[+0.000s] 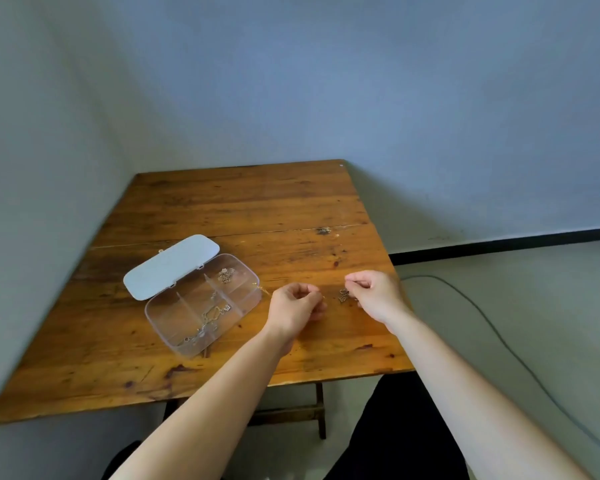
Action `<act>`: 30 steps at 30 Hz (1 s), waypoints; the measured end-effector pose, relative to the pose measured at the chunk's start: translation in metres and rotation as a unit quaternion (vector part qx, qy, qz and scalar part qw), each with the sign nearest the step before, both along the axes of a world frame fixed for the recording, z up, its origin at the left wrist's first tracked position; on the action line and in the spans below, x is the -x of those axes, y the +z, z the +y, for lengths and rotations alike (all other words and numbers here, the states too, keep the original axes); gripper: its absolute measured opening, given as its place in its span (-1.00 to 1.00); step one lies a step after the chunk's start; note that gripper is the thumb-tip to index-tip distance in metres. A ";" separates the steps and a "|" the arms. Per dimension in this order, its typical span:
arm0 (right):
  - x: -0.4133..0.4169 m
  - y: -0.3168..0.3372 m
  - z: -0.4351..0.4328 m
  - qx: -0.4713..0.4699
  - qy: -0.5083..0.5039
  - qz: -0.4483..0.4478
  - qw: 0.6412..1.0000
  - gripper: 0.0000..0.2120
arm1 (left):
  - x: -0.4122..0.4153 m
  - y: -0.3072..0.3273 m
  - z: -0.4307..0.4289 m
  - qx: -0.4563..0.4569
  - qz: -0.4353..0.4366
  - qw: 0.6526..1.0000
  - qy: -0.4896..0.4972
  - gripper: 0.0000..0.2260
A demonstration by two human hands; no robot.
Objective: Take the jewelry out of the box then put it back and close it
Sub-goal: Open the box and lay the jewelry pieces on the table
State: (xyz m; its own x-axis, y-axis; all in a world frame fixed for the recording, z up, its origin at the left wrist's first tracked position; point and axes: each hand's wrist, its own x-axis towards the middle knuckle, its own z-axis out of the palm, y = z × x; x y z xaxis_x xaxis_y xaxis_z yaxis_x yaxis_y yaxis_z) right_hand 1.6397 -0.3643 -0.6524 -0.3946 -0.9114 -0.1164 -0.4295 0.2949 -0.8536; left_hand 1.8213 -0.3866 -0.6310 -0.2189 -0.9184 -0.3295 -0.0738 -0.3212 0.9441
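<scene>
A clear plastic jewelry box [174,315] with several compartments lies open on the wooden table [243,209], its white lid [170,266] folded back to the far left. Inside lie a small silver piece [225,275] and a thin chain [210,315]. A fine gold chain [264,289] trails from the box's right rim toward my left hand [297,306], whose fingers are closed on it. My right hand [374,294] is to the right, fingers pinched, with a small silver piece [343,295] hanging just under its fingertips above the table.
The table stands in a corner, with grey walls to the left and behind. A dark cable [492,327] runs across the floor on the right. My dark-clothed legs [395,431] are below the table's front edge.
</scene>
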 end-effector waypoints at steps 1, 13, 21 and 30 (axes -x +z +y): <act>0.000 -0.001 0.001 0.006 0.001 0.007 1.000 -0.82 | 0.000 -0.002 0.001 -0.015 -0.002 1.000 -0.004 -0.96; 0.001 -0.010 0.013 0.053 0.018 0.023 0.998 -0.85 | 0.004 0.083 -0.037 0.115 0.125 0.985 0.034 -0.93; -0.003 -0.008 0.019 0.046 0.025 0.009 0.999 -0.71 | -0.009 0.004 -0.022 0.064 -0.130 0.989 0.016 -0.91; -0.016 0.016 0.012 0.060 0.003 0.033 0.998 -0.74 | -0.055 0.038 -0.020 0.256 -0.212 0.943 -0.018 -0.83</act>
